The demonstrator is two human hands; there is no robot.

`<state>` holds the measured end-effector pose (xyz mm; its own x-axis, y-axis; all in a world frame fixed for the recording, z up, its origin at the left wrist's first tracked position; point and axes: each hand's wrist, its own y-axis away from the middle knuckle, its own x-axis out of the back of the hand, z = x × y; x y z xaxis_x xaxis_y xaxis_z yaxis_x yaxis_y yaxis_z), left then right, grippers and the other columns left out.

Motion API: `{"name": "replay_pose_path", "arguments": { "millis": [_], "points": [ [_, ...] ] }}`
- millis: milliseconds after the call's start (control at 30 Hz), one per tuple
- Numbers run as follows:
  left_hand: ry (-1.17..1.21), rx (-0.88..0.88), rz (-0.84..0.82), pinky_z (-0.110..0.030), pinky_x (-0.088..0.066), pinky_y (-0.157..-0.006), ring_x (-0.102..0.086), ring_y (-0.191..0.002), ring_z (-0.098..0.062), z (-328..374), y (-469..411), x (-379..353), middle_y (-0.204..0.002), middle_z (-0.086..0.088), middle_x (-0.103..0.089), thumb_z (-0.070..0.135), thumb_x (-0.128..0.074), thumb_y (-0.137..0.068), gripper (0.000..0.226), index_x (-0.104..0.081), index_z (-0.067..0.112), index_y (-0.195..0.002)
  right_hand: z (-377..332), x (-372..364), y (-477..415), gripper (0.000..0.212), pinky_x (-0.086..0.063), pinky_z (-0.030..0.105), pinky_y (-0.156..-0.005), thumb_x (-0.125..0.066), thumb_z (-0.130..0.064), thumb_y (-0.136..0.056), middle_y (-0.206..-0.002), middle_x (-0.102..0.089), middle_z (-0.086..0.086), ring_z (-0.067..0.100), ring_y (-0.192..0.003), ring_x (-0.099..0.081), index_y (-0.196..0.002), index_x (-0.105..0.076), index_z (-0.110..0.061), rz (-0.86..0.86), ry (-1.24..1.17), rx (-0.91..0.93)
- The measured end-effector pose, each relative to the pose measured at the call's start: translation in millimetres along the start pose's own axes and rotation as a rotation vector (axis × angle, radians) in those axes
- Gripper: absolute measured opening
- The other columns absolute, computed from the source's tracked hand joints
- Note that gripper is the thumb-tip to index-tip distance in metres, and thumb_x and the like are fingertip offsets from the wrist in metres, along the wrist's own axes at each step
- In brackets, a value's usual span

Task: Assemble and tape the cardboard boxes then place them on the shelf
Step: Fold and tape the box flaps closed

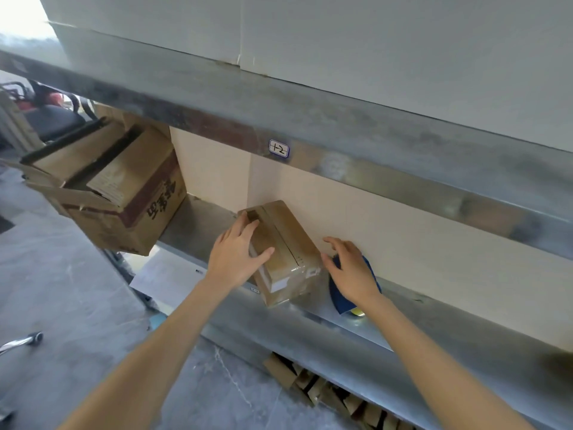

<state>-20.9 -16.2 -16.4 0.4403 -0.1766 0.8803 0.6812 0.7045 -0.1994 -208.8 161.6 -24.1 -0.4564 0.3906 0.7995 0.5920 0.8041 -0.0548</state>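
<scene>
1. Forearms reach up from the bottom edge toward the shelf (356, 332).
2. Left grip (237, 256) is spread wide, its fingers straight along the left side of the box (288, 240) and its thumb on top.
3. Right grip (352, 270) is loosely open and holds nothing. It is just beside the box's right side, over a blue thing (336, 294).
4. Taped shut, the box lies on the shelf against a beige board (403, 231).
5. Left of the box, apart from it, stands an open carton (133, 209).

Inspector: Camera position?
Wearer: One wide-angle view, mounted on my head, facing forward and down. The frame is rolled: the grey metal shelf (294, 321) runs diagonally.
Inspector: Range?
Wearer: Close. That shelf spans the frame, left edge to right.
</scene>
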Motion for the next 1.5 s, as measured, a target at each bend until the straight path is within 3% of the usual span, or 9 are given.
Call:
{"name": "replay_pose_path", "arguments": {
  "millis": [267,433,567,767,967,1067,1167,1300,1500],
  "points": [
    [-0.059,-0.025,0.038,-0.040,-0.023,-0.119,-0.032,-0.145,-0.019,-4,11,0,-0.159,0.002,-0.034,0.057,-0.059,-0.090,0.068,-0.043,0.023,-0.147,50,-2,27,0.055,-0.050,0.038,-0.088,-0.034,-0.045,-0.104,-0.135,-0.050,0.011,0.029,-0.119,-0.048,-0.154,-0.019,-0.029,-0.175,0.421,-0.215],
    [-0.073,-0.024,0.029,-0.041,-0.022,-0.121,-0.030,-0.147,-0.019,-8,14,3,-0.159,0.000,-0.034,0.057,-0.056,-0.092,0.068,-0.044,0.021,-0.148,55,-14,28,0.060,-0.043,0.029,-0.049,-0.042,-0.039,-0.103,-0.070,-0.058,0.002,0.015,-0.058,-0.054,-0.154,-0.011,-0.032,-0.245,0.239,-0.223],
    [-0.068,-0.028,0.026,-0.040,-0.022,-0.121,-0.030,-0.146,-0.018,-13,17,5,-0.157,0.000,-0.036,0.056,-0.058,-0.091,0.068,-0.045,0.020,-0.147,62,-19,21,0.063,-0.039,0.030,-0.047,-0.049,-0.022,-0.101,-0.058,-0.049,0.005,0.017,-0.048,-0.045,-0.152,-0.013,-0.032,-0.332,0.146,-0.240],
    [-0.057,-0.042,0.000,-0.041,-0.024,-0.120,-0.029,-0.147,-0.018,-18,21,4,-0.156,0.001,-0.038,0.055,-0.058,-0.091,0.066,-0.046,0.020,-0.145,63,-12,10,0.076,-0.047,0.035,-0.057,-0.060,-0.006,-0.091,-0.095,-0.062,0.029,0.035,-0.072,-0.059,-0.149,-0.019,-0.034,-0.350,0.003,-0.282],
    [-0.009,-0.052,-0.018,-0.041,-0.022,-0.121,-0.027,-0.148,-0.016,-16,23,1,-0.157,0.001,-0.037,0.054,-0.056,-0.093,0.064,-0.045,0.020,-0.147,57,-5,-6,0.096,-0.041,0.021,-0.053,-0.063,0.005,-0.082,-0.118,-0.050,0.004,0.016,-0.081,-0.052,-0.153,-0.013,-0.037,-0.342,-0.030,-0.386],
    [0.050,-0.072,-0.024,-0.040,-0.023,-0.120,-0.027,-0.147,-0.016,-9,25,-2,-0.159,0.004,-0.031,0.058,-0.052,-0.093,0.065,-0.042,0.023,-0.147,59,-10,-6,0.093,-0.042,0.022,-0.052,-0.062,0.004,-0.085,-0.113,-0.052,0.003,0.016,-0.078,-0.052,-0.153,-0.014,-0.038,-0.330,-0.064,-0.419],
    [0.119,-0.085,-0.065,-0.045,-0.027,-0.118,-0.022,-0.149,-0.015,0,28,-3,-0.162,0.007,-0.022,0.073,-0.041,-0.088,0.076,-0.038,0.027,-0.149,60,-14,0,0.077,-0.043,0.028,-0.064,-0.064,-0.017,-0.093,-0.133,-0.050,0.009,0.027,-0.099,-0.057,-0.152,-0.018,-0.039,-0.224,-0.144,-0.435],
    [0.109,-0.102,-0.161,-0.047,-0.022,-0.118,-0.003,-0.151,-0.009,7,32,-10,-0.164,0.012,-0.011,0.091,-0.042,-0.073,0.100,-0.029,0.032,-0.153,56,-6,6,0.057,-0.049,0.043,-0.058,-0.046,-0.023,-0.102,-0.096,-0.064,0.027,0.033,-0.064,-0.059,-0.150,-0.021,-0.042,-0.087,-0.050,-0.347],
    [0.206,-0.122,-0.130,-0.042,-0.030,-0.116,-0.004,-0.151,-0.007,-1,30,-14,-0.162,0.012,-0.019,0.071,-0.067,-0.074,0.093,-0.034,0.029,-0.150,32,29,12,0.064,-0.045,0.024,-0.063,-0.060,-0.021,-0.096,-0.139,-0.050,0.004,0.026,-0.085,-0.056,-0.143,-0.028,-0.048,-0.057,-0.050,-0.202]
  ]
}}
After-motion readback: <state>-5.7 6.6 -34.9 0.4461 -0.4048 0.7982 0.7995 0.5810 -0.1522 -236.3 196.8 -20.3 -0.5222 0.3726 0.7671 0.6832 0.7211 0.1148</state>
